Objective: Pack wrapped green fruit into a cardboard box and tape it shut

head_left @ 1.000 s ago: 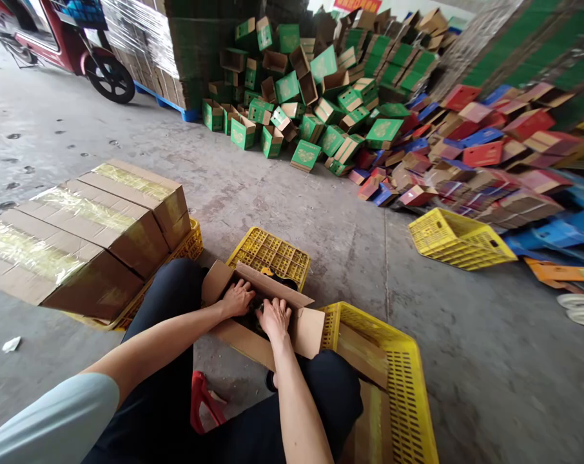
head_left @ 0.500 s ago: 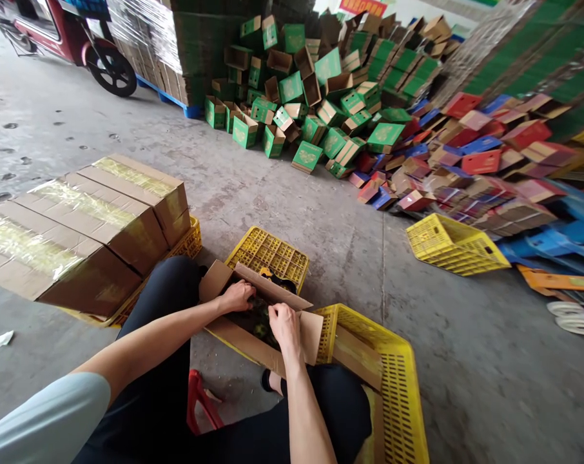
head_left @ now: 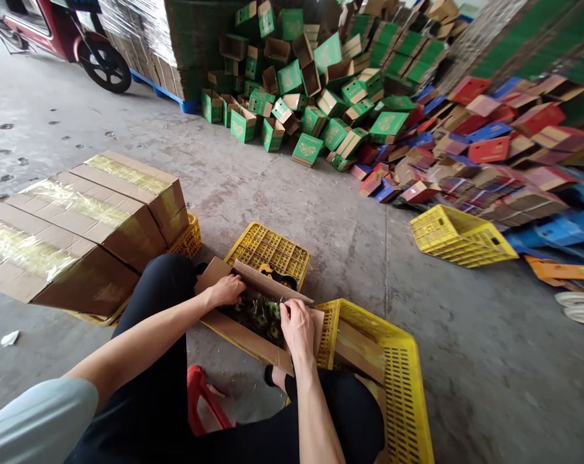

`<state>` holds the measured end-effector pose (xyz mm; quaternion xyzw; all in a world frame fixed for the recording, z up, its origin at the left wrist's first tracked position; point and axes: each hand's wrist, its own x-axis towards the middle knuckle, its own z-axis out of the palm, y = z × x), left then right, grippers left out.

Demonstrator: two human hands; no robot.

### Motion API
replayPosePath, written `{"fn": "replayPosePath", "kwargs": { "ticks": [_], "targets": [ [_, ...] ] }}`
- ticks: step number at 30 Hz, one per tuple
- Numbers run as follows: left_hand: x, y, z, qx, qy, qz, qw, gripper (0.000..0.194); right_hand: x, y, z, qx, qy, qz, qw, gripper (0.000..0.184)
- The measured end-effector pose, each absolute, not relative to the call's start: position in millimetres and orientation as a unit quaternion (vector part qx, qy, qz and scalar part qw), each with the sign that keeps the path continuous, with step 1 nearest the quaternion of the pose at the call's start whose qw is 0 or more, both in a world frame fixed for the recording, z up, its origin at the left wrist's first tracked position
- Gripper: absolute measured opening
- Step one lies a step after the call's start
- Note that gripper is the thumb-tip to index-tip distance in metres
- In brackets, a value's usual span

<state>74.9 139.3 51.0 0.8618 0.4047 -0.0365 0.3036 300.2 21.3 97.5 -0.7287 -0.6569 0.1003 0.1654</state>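
Note:
An open cardboard box (head_left: 253,348) stands between my knees, its flaps folded outward. Inside lie green, roundish pieces (head_left: 259,316) under clear plastic that looks like a bag; their kind is too small to make out. At the box's left end, my left hand (head_left: 228,290) has its fingers curled down on the plastic bag's edge. My right hand (head_left: 298,322) pinches the clear plastic at the right end, thumb and fingers together. Just behind the box, a yellow and black tool (head_left: 277,276), perhaps a tape dispenser, rests on an upturned yellow crate (head_left: 292,254).
Taped cartons (head_left: 103,219) sit on a crate at left. A yellow crate (head_left: 408,386) holding cardboard stands at my right knee; another yellow crate (head_left: 459,238) lies farther right. Piled green boxes (head_left: 306,148) and red-blue boxes (head_left: 488,149) fill the back. A red stool (head_left: 202,399) is below me.
My hands have moved apart, the left toward the box's left end and the right toward its right end. More of the green contents and plastic shows between them. The view has shifted slightly.

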Motion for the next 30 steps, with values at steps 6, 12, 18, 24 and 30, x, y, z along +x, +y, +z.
{"fn": "replayPosePath", "kwargs": {
  "ticks": [6, 12, 18, 24, 30],
  "targets": [
    [80, 122, 24, 0.877, 0.401, -0.112, 0.241, 0.072, 268, 28, 96, -0.611, -0.722, 0.255, 0.203, 0.026],
    [86, 127, 25, 0.877, 0.407, -0.081, 0.243, 0.049, 260, 34, 88, -0.616, -0.733, 0.268, 0.103, 0.03],
    [79, 137, 62, 0.867, 0.386, -0.014, 0.314, 0.036, 270, 39, 91, -0.64, -0.687, 0.296, 0.172, 0.046],
    [80, 140, 91, 0.832, 0.224, 0.107, 0.497, 0.028, 264, 33, 88, -0.605, -0.689, 0.332, 0.22, 0.078],
    [81, 147, 73, 0.763, 0.294, 0.146, 0.557, 0.046, 280, 36, 95, -0.699, -0.644, 0.27, 0.154, 0.028]
  ]
}}
